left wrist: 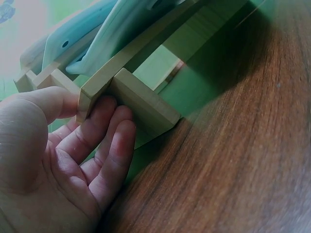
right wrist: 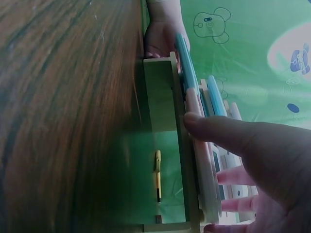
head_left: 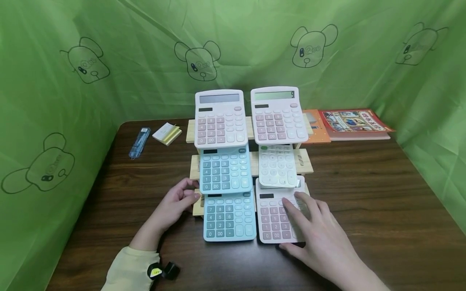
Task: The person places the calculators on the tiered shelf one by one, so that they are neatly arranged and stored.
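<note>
A tiered wooden rack [head_left: 306, 161] bears several calculators in two columns. My left hand [head_left: 181, 202] grips the left end of its lowest tier, thumb on top and fingers curled beneath, as the left wrist view shows. Beside that hand leans a blue calculator [head_left: 229, 220] on the lowest tier, with another blue calculator [head_left: 225, 173] above it. My right hand [head_left: 322, 230] holds the lower right white calculator with pink keys [head_left: 271, 220], thumb at its bottom edge and fingertips on its face. A white calculator [head_left: 277, 165] above overlaps its screen.
Two white calculators with pink keys, one left [head_left: 220, 121] and one right [head_left: 278, 117] showing a 9, stand on the top tier. Back left lie a blue packet [head_left: 140, 142] and sticky notes [head_left: 166, 134]. Books [head_left: 354, 123] lie back right. Green cloth [head_left: 247, 32] surrounds the table [head_left: 364, 194].
</note>
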### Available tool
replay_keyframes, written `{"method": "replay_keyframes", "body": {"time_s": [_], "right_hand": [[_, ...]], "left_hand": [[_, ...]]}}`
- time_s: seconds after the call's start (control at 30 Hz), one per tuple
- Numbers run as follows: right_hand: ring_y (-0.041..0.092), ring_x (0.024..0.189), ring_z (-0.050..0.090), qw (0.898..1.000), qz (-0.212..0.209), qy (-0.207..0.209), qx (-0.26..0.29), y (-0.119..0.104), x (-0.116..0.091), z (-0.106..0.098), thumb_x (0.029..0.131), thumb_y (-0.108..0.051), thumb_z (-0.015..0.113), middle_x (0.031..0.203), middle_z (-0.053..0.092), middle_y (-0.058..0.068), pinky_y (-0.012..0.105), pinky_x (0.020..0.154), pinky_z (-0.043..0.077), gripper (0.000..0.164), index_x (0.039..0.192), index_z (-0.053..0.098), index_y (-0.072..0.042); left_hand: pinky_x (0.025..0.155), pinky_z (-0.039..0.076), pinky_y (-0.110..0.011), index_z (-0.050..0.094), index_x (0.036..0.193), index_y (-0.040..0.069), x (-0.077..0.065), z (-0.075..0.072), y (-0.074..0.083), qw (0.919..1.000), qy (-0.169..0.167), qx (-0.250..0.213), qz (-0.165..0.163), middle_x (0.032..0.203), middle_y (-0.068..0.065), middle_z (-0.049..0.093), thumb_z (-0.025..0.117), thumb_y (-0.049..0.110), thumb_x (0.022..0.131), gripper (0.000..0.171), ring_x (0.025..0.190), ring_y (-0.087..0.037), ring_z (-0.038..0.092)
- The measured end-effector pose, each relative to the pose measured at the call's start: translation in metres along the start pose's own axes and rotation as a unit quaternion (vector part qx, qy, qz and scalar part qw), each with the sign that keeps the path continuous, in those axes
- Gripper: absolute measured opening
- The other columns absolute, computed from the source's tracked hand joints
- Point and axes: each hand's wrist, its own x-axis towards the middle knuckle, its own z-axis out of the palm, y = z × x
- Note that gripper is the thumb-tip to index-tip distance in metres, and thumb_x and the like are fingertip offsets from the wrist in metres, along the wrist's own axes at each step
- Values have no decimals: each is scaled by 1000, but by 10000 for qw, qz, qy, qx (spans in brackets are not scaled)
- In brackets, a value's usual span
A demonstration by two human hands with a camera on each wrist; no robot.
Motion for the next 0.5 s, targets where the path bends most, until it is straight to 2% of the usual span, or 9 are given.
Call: {"method": "replay_keyframes", "body": {"time_s": [0.1,0.2,0.33,0.5], "right_hand": [[35,119,39,9999,-86,-117,-21,1,1,-1,65,-64,79,152,29,12,50,84,47,99,148,41,-23],[38,121,38,9994,-198,-259,-79,2,2,-3,62,-49,86,153,26,13,50,87,47,102,148,40,-21],[37,122,37,9985,-269,-469,-101,4,3,-6,62,-35,86,154,25,14,49,90,46,99,148,40,-19],[35,123,37,9983,-269,-518,-67,5,3,-8,64,-37,85,153,26,15,48,90,46,97,148,40,-20]], "left_hand": [[60,51,-33,47,123,11,0,0,0,10000,-2,7,9,97,-11,71,58,25,98,30,72,-29,62],[58,49,-32,47,123,11,-1,0,-1,10000,0,20,24,95,-11,71,58,24,99,30,70,-29,61],[57,48,-32,47,123,11,-1,0,-1,10000,-6,2,52,94,-11,71,58,24,99,29,69,-28,60],[60,51,-33,46,123,11,0,0,-1,10000,-58,-66,48,95,-12,71,57,24,99,30,71,-28,63]]}}
